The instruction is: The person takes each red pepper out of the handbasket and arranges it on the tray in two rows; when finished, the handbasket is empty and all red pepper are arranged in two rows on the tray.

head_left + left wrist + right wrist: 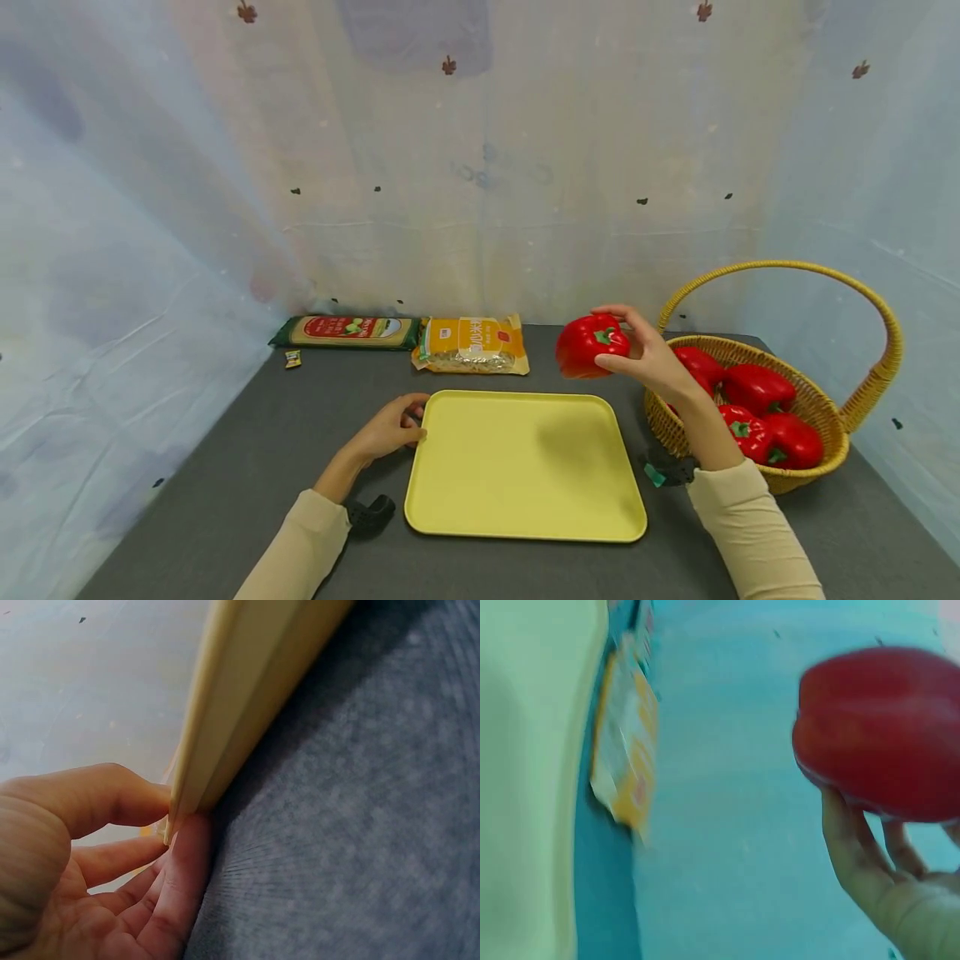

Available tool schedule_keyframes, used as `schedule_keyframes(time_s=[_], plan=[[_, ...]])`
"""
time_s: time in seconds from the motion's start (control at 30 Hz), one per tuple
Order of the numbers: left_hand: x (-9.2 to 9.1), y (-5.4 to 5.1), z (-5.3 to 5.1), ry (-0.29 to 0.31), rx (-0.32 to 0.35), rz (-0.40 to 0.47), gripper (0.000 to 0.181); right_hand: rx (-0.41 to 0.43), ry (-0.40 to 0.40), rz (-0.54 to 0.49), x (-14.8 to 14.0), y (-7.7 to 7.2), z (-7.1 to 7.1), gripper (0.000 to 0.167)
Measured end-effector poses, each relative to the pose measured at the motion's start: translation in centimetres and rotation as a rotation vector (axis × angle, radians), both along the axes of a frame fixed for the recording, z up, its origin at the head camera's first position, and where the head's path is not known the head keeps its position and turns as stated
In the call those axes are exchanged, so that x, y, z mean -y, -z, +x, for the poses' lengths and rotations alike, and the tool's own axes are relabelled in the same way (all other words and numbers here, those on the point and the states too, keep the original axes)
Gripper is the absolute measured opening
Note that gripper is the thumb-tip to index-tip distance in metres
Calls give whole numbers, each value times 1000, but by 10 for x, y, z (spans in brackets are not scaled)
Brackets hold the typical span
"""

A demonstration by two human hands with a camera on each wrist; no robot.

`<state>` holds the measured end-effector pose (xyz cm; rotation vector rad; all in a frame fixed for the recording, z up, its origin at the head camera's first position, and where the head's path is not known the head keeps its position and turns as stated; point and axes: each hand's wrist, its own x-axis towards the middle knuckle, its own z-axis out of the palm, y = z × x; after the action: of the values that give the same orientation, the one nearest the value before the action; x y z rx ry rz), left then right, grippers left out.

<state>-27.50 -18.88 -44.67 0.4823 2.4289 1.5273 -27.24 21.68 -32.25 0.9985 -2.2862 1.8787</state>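
Observation:
A red bell pepper [581, 348] is held up by my right hand [643, 350], above the far right part of a yellow tray [525, 467]. In the right wrist view the pepper [885, 735] hangs clear of the table, with the fingers curved against its side. My left hand [390, 429] is at the tray's far left corner. The left wrist view shows the thumb on the tray's rim [206, 735] and fingers against its underside, pinching it. A wicker basket [840, 417] with several more red bell peppers [759, 389] stands to the right, partly behind my right forearm.
Along the back edge of the dark table [360, 367] lie a green packet [345, 331] and a yellow bag [472, 344]. A small yellow wrapper [292, 358] lies at the back left. The basket's tall handle [780, 265] arches above it. Pale sheeting [480, 167] hangs behind.

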Motion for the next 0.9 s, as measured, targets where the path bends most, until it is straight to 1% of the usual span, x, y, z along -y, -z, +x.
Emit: schedule_keyframes(time_s=[0.1, 0.17, 0.3, 0.43, 0.47, 0.53, 0.67, 0.7, 0.77, 0.9], plan=[[0, 0, -1, -1, -7, -3, 59, 46, 63, 11, 30, 5, -5, 60], [0, 1, -1, -2, -13, -3, 59, 63, 87, 36, 48, 10, -8, 61], [0, 2, -1, -3, -10, 1, 59, 99, 103, 70, 81, 23, -16, 62], [-1, 4, 0, -9, -2, 8, 59, 143, 131, 97, 108, 36, -21, 62], [-1, 4, 1, -8, 0, 12, 59, 156, 141, 113, 114, 35, -20, 62], [-3, -2, 5, 1, -3, 12, 59, 167, 161, 135, 125, 41, -22, 61], [-3, -4, 5, 6, -8, 10, 58, 178, 197, 186, 143, 53, -26, 62], [-3, -3, 5, 6, -10, 8, 58, 175, 204, 193, 147, 60, -29, 62], [-1, 3, 0, 3, -12, 6, 59, 171, 214, 220, 154, 64, -29, 64], [0, 4, -3, -3, -5, 0, 59, 160, 220, 246, 164, 72, -31, 64]])
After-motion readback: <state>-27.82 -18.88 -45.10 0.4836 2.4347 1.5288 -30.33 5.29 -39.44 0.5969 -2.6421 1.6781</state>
